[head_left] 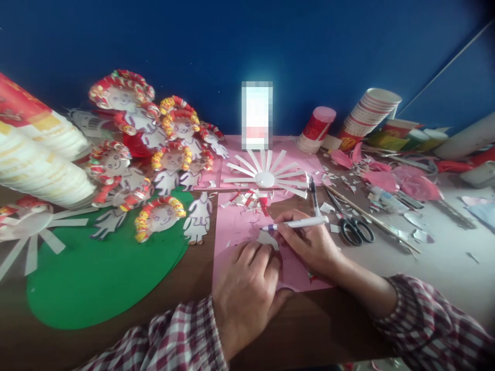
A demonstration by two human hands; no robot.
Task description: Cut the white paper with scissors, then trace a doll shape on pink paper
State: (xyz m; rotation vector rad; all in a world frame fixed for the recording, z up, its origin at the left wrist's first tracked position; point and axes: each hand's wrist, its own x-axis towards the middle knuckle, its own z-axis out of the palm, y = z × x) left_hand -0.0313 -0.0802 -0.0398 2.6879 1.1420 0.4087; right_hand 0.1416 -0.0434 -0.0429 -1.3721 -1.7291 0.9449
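My right hand grips a white marker pen with a purple tip, which points left over a small white paper piece. Curled fingers of my left hand press that piece down and cover most of it, so its full shape is hidden. Both hands rest on a pink sheet. Just beyond them lies a cut paper cup, its white strips fanned out round its base. A paper doll body lies by the sheet's left edge.
Several paper dolls with ringed hair cover the left side, near a green sheet and stacked cups. Black-handled scissors, a thin stick and pink scraps lie to the right. Another cup stack stands behind.
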